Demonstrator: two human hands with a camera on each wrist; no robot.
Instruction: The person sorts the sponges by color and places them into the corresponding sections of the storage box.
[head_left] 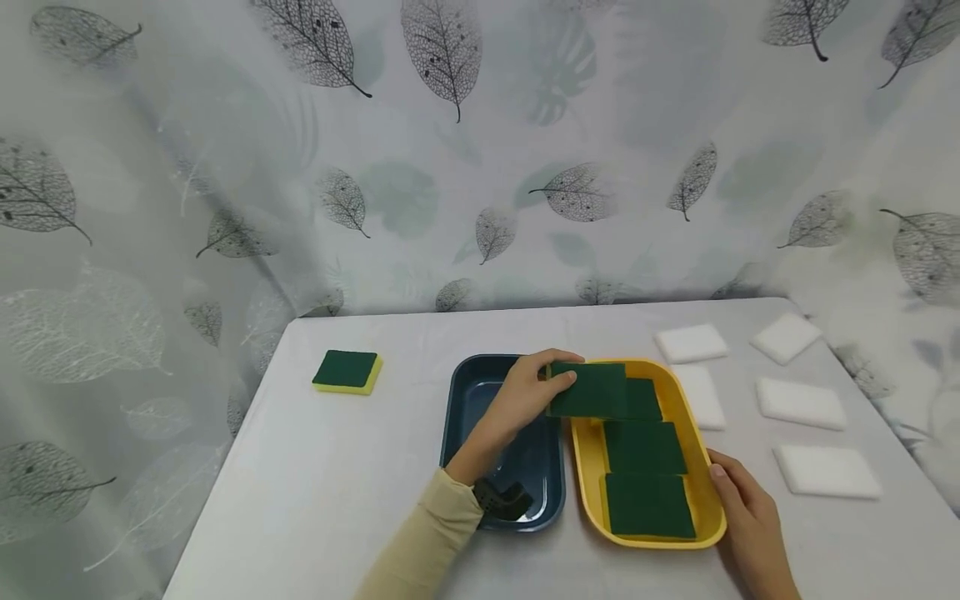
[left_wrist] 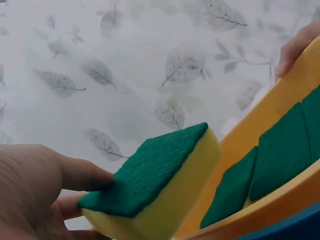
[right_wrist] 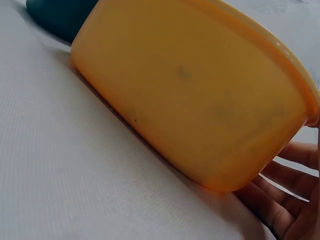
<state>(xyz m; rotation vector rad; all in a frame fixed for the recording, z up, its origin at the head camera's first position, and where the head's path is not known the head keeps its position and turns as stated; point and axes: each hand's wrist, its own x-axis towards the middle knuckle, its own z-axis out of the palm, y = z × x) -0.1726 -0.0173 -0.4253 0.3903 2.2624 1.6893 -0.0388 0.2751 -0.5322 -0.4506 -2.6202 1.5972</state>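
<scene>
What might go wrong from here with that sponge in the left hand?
The left hand pinches the held sponge near one end, so it might twist or slip free.

If dropped, it could tumble into the blue tray, which sits right beside the yellow tray.

The right hand touches the yellow tray's side; a careless push could shift that tray and perhaps bump the nearest white block.

Head view: left forearm (head_left: 468,460) hides part of blue tray (head_left: 528,457); held sponge (head_left: 592,390) partly covers the sponge beneath (head_left: 643,400); table (head_left: 315,500) near edge cropped. Right wrist view: yellow tray (right_wrist: 175,100) wall hides contents, right hand (right_wrist: 292,192) cropped. Left wrist view: left hand (left_wrist: 35,187) cropped.
</scene>
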